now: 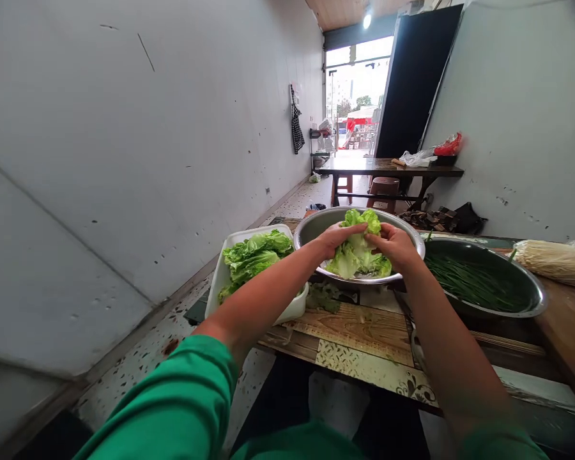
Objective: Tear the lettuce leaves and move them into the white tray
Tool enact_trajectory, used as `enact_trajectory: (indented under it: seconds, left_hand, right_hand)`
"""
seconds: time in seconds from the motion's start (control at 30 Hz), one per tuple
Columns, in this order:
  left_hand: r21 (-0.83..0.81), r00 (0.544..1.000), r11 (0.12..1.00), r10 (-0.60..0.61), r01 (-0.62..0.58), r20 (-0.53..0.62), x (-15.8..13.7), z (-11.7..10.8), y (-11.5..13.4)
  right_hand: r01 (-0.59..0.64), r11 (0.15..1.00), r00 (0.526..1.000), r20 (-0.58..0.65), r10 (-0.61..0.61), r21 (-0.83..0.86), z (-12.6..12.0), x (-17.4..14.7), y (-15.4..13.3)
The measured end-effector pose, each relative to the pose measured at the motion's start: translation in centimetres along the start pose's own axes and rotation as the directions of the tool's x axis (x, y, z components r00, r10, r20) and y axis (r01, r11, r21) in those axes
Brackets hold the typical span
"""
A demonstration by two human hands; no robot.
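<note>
Both of my hands hold leafy green lettuce (359, 246) over a wide metal basin (311, 223). My left hand (338, 237) is closed on the lettuce from the left side, its thumb lying across the leaves. On the other side, my right hand (393, 245) pinches the leaves between thumb and fingers. Pale and bright green leaves hang low in the basin, and I cannot tell which are held and which lie there. To the left, a white plastic tub (294, 310) contains more lettuce (256, 255), partly hidden behind my left forearm.
A second metal basin (539, 306) at right holds long green stalks (479, 281). Bundled pale strands in plastic (556, 262) lie beyond it. Leaf scraps (328, 299) lie on the patterned tabletop (359, 329). Farther back stand a dark table (364, 165) and a stool (384, 186).
</note>
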State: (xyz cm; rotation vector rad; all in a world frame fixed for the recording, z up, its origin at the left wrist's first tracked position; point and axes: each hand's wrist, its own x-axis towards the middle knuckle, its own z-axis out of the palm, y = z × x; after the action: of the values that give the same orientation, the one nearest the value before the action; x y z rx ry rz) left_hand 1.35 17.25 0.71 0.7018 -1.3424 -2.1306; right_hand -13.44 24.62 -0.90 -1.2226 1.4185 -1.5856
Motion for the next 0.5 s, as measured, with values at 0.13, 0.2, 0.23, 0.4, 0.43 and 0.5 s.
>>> enact_trajectory:
  seconds: [0.13, 0.2, 0.23, 0.4, 0.43, 0.5]
  left_hand:
    - [0.064, 0.998, 0.997, 0.036, -0.032, -0.051, -1.7, -0.2, 1.3]
    - [0.126, 0.995, 0.988, 0.091, -0.087, -0.030, -3.7, -1.4, 2.7]
    - [0.193, 0.989, 0.971, 0.148, -0.141, -0.021, -5.0, -2.3, 3.5]
    - [0.758, 0.850, 0.562, 0.526, -0.331, -0.018, -13.0, -8.3, 5.8]
    - [0.820, 0.818, 0.482, 0.575, -0.309, -0.030, -14.3, -9.5, 5.5]
    - [0.892, 0.760, 0.373, 0.648, -0.254, -0.055, -16.3, -11.4, 4.1]
  right_hand:
    - [0.034, 0.999, 0.999, 0.017, -0.034, 0.009, 0.8, -0.9, -1.0]
    - [0.095, 0.995, 0.995, 0.039, -0.095, 0.003, 1.8, -2.1, -2.1]
    - [0.127, 0.992, 0.991, 0.052, -0.127, -0.009, 2.4, -2.8, -2.7]
    - [0.256, 0.947, 0.963, 0.133, -0.233, -0.195, 7.0, -5.8, -3.6]
    - [0.292, 0.918, 0.954, 0.152, -0.259, -0.267, 8.2, -5.9, -3.2]
    - [0.371, 0.828, 0.928, 0.190, -0.320, -0.420, 10.7, -5.9, -1.8]
